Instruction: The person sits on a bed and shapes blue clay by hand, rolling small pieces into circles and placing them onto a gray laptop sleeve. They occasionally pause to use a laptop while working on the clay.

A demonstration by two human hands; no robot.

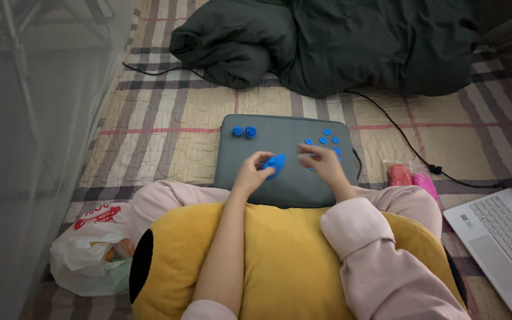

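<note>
The left hand (251, 172) pinches a small bright-blue lump of soft clay (275, 163) between thumb and fingers, holding it just above a flat grey fabric laptop sleeve (285, 186) that lies on a plaid quilted bedspread (167, 130). The right hand (322, 163) hovers close beside it with fingers curled down — whether it grips anything cannot be told, since the fingertips hide what is under them. Small flat blue clay discs (325, 140) lie on the sleeve past that hand, some covered by it. Two blue clay rosettes (245, 131) sit near the sleeve's far left corner. A yellow plush cushion (291, 261) rests in the lap, hiding the sleeve's near edge. A white laptop (502, 237) is cut off at right — a dark green blanket (327, 41) is bunched beyond.
</note>
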